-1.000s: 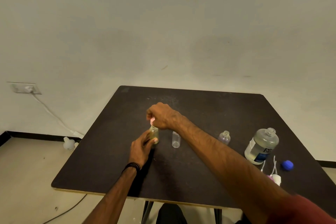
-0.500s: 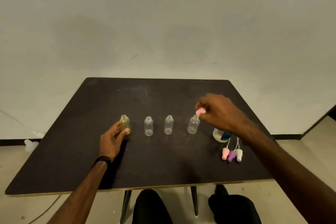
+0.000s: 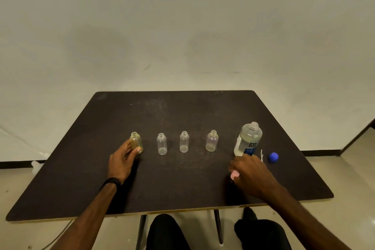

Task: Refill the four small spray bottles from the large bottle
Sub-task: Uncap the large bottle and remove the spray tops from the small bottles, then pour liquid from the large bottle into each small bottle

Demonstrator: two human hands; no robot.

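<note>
- Since half a second ago the right hand (image 3: 250, 172) has come down from above the rightmost small bottle to the table (image 3: 182, 189) in front of the large bottle (image 3: 248, 141), which now shows in full; the left hand (image 3: 121, 158) has stayed on the yellowish bottle (image 3: 136, 142).
- The right hand is closed around a pink spray cap (image 3: 234, 174), which shows at the fingertips just over the tabletop.
- That hand covers the spot where other caps lay; only thin white tubes (image 3: 261, 154) stick out beside it.
- The left hand is curled around the yellowish bottle at the left end of the row, thumb on its lower front.
- Four small bottles stand upright and uncapped in a row: the yellowish one, two clear bottles (image 3: 162, 146) (image 3: 184, 144), and a faintly pink-tinted bottle (image 3: 212, 143).
- The three right-hand ones stand apart from both hands, between them.
- The large bottle stands open at the right end of the row, just behind the right hand, with clear liquid low inside.
- Its blue cap (image 3: 273, 156) lies on the table just right of the white tubes.
</note>
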